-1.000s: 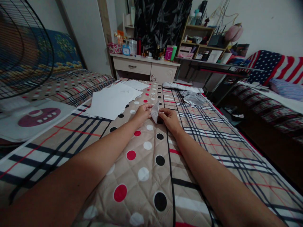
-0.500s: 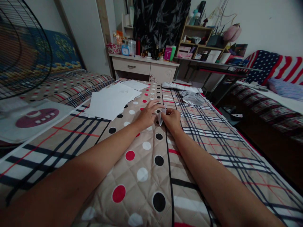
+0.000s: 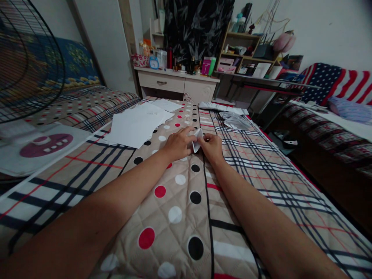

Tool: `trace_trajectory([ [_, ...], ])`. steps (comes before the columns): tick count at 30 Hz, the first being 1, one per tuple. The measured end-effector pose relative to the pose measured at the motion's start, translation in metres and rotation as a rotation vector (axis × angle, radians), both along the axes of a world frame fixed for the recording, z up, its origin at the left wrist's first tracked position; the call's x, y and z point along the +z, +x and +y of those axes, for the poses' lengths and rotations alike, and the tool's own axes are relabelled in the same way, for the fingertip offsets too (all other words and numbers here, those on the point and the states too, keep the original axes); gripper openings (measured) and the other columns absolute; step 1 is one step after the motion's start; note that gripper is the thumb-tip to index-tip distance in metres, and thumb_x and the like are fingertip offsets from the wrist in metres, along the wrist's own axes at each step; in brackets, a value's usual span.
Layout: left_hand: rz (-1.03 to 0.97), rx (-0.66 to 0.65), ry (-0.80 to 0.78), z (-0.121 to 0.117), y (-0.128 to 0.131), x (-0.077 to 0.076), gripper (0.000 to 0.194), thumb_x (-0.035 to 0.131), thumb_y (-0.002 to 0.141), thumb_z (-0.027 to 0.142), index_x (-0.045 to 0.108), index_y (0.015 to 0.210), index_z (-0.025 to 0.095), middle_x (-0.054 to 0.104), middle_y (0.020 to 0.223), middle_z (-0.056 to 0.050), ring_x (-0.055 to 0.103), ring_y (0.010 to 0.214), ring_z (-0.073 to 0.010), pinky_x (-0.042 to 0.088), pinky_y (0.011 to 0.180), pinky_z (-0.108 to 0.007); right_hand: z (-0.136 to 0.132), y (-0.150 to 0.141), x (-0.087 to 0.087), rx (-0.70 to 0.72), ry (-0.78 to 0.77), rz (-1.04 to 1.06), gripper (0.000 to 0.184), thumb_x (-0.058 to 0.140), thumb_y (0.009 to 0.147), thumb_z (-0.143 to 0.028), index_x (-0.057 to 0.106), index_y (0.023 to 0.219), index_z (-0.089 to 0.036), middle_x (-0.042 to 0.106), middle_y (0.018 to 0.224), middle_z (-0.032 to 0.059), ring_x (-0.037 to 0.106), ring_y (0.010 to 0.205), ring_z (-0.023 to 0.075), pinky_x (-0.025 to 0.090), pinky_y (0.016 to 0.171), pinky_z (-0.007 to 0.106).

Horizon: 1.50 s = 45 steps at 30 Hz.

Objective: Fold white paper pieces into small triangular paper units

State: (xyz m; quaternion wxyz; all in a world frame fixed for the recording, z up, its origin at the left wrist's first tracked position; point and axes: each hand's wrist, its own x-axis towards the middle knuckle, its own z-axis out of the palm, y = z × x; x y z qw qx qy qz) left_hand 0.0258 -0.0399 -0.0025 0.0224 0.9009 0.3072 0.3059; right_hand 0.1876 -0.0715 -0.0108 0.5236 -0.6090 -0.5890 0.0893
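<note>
A small folded piece of white paper (image 3: 197, 140) stands between my two hands, a little above the dotted bedspread (image 3: 174, 182). My right hand (image 3: 212, 146) pinches its right edge between thumb and fingers. On the other side, my left hand (image 3: 180, 144) has its fingertips against the paper's left edge, fingers bent round it. The folds spread slightly apart near the top. Beyond my left hand lies a loose stack of white sheets (image 3: 136, 124). Past my right hand sits a fanned pile of folded paper pieces (image 3: 236, 119).
A fan (image 3: 31, 66) with a white base (image 3: 46, 145) stands at the left. At the bed's far end is a white dresser (image 3: 171, 79) with bottles and boxes. A long pale packet (image 3: 222, 107) lies near the far right edge. Another bed (image 3: 340, 128) is at right.
The paper has turned and moved slightly right and nearer. My left fingers lifted and spread, then came back against it. My right hand kept its pinch.
</note>
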Motion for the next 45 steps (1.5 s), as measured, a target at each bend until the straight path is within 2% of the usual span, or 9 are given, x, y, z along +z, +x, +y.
trace_trajectory([
  [4, -0.153, -0.105, -0.096, 0.008, 0.0, -0.006, 0.01, 0.075, 0.072, 0.029, 0.069, 0.076, 0.021, 0.058, 0.13, -0.008, 0.059, 0.111, -0.0265, 0.048, 0.088, -0.035, 0.0, 0.002, -0.001, 0.123, -0.061, 0.105, 0.024, 0.06, 0.072, -0.032, 0.055, 0.052, -0.018, 0.051, 0.049, -0.003, 0.044, 0.05, 0.0107, 0.032, 0.051, 0.024],
  [8, -0.329, -0.215, -0.222, 0.014, 0.001, -0.008, 0.02, 0.076, 0.071, 0.031, 0.064, 0.065, 0.017, 0.066, 0.086, -0.006, 0.062, 0.077, -0.0174, 0.046, 0.068, -0.026, -0.002, 0.001, 0.001, 0.209, -0.12, 0.226, 0.036, 0.063, 0.075, -0.043, 0.054, 0.051, -0.018, 0.054, 0.047, -0.0017, 0.046, 0.045, 0.0102, 0.035, 0.047, 0.023],
  [13, -0.456, -0.106, -0.334, 0.017, 0.002, -0.01, 0.028, 0.081, 0.064, 0.032, 0.059, 0.06, 0.015, 0.055, 0.059, 0.003, 0.047, 0.055, -0.0103, 0.034, 0.052, -0.022, -0.002, -0.001, 0.002, 0.329, -0.137, 0.403, 0.039, 0.067, 0.074, -0.054, 0.057, 0.063, -0.018, 0.057, 0.05, -0.0016, 0.053, 0.043, 0.012, 0.04, 0.045, 0.023],
  [18, -0.535, -0.112, -0.415, 0.018, 0.004, -0.012, 0.027, 0.081, 0.059, 0.028, 0.061, 0.071, 0.015, 0.056, 0.063, 0.004, 0.048, 0.057, -0.0104, 0.035, 0.053, -0.021, 0.002, 0.001, 0.0, 0.375, -0.13, 0.405, 0.043, 0.067, 0.074, -0.059, 0.058, 0.062, -0.018, 0.055, 0.051, -0.002, 0.05, 0.043, 0.0106, 0.038, 0.043, 0.022],
  [24, -0.623, -0.099, -0.495, 0.018, 0.004, -0.011, 0.047, 0.082, 0.059, 0.021, 0.056, 0.099, 0.018, 0.059, 0.066, 0.005, 0.054, 0.056, -0.0112, 0.036, 0.051, -0.02, -0.003, 0.001, 0.002, 0.421, -0.157, 0.398, 0.047, 0.064, 0.076, -0.063, 0.063, 0.066, -0.017, 0.056, 0.052, -0.0012, 0.049, 0.045, 0.0104, 0.037, 0.045, 0.022],
  [29, -0.589, -0.157, -0.541, 0.015, 0.002, -0.008, 0.06, 0.082, 0.058, 0.018, 0.059, 0.113, 0.014, 0.069, 0.096, -0.005, 0.064, 0.075, -0.0152, 0.048, 0.065, -0.023, -0.004, 0.0, 0.003, 0.403, -0.113, 0.39, 0.034, 0.076, 0.068, -0.048, 0.068, 0.066, -0.016, 0.059, 0.055, -0.0008, 0.049, 0.048, 0.0102, 0.037, 0.047, 0.023],
  [36, -0.675, -0.194, -0.624, 0.018, 0.005, -0.009, 0.034, 0.072, 0.076, 0.041, 0.075, 0.095, 0.012, 0.075, 0.096, -0.009, 0.068, 0.083, -0.0204, 0.053, 0.071, -0.028, -0.002, 0.001, 0.0, 0.342, -0.022, 0.376, 0.027, 0.077, 0.068, -0.043, 0.07, 0.067, -0.016, 0.062, 0.059, 0.0005, 0.05, 0.051, 0.011, 0.039, 0.05, 0.024],
  [40, -0.702, -0.157, -0.605, 0.019, 0.005, -0.009, 0.024, 0.071, 0.076, 0.035, 0.077, 0.087, 0.014, 0.077, 0.086, -0.007, 0.068, 0.08, -0.0202, 0.053, 0.069, -0.028, -0.003, -0.001, 0.001, 0.324, -0.02, 0.319, 0.028, 0.075, 0.07, -0.044, 0.071, 0.07, -0.016, 0.063, 0.06, 0.0014, 0.051, 0.053, 0.0125, 0.04, 0.051, 0.025],
  [45, -0.618, -0.132, -0.424, 0.016, 0.003, -0.004, 0.015, 0.065, 0.079, 0.024, 0.076, 0.079, 0.015, 0.076, 0.083, -0.006, 0.068, 0.076, -0.0177, 0.051, 0.071, -0.027, -0.006, -0.004, 0.004, 0.232, 0.042, 0.18, 0.026, 0.074, 0.071, -0.042, 0.072, 0.071, -0.016, 0.067, 0.067, 0.0036, 0.057, 0.062, 0.0152, 0.045, 0.062, 0.028],
])
